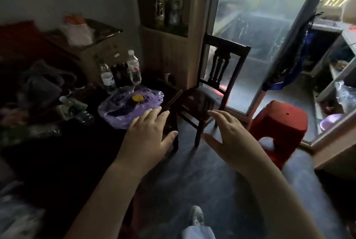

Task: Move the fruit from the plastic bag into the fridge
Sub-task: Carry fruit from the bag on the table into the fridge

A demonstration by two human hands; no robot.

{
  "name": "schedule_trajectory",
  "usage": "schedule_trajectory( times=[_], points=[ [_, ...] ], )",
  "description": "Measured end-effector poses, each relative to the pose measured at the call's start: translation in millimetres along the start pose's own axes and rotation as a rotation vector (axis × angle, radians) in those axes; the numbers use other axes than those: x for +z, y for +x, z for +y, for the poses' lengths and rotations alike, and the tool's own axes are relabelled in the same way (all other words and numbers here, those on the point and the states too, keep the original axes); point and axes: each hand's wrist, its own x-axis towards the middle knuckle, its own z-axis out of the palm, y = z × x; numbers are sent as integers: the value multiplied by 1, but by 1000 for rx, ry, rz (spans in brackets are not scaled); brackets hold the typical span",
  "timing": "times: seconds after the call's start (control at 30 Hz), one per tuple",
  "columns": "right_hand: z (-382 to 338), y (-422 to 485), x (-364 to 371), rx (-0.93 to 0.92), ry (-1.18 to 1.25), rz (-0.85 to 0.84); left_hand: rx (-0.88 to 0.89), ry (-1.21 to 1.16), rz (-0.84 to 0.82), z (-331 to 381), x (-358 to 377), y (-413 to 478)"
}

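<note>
A crumpled purple plastic bag (123, 107) lies on the dark table (63, 157) at left. One yellow fruit (137, 97) shows through its opening; the bag's other contents are dark and unclear. My left hand (149, 133) hovers open, palm down, just right of the bag's near edge, fingers spread and holding nothing. My right hand (230, 134) is also open and empty, out over the floor in front of a dark wooden chair (212, 88). No fridge is visible in this view.
Two clear water bottles (133, 68) stand behind the bag, amid clutter on the table's left side. A red plastic stool (279, 123) stands right of the chair. A glass sliding door (250, 26) and a wooden shelf unit (165, 17) lie beyond. My shoe (196, 215) is below.
</note>
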Motion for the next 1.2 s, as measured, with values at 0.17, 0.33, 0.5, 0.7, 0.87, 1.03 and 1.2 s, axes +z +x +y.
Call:
schedule_trajectory(
  times=[0.17, 0.33, 0.5, 0.7, 0.87, 1.03, 1.2],
  points=[
    [22, 85, 16, -115, 28, -55, -111, -10, -7, -32, 23, 48],
    [54, 166, 30, -165, 35, -151, -242, -24, 10, -66, 48, 103],
    [74, 239, 57, -235, 24, -237, -390, -43, 16, -99, 77, 143],
    [52, 304, 107, -367, 50, -349, -525, -73, -12, -142, 100, 157],
    [19, 357, 159, -451, 34, -420, -588, -86, -24, -196, 121, 170],
    [-9, 408, 204, -449, -1, -511, -606, -166, -49, -257, 141, 200],
    [-29, 456, 247, -384, -1, -578, -625, -303, -46, -323, 157, 232]
  ],
)
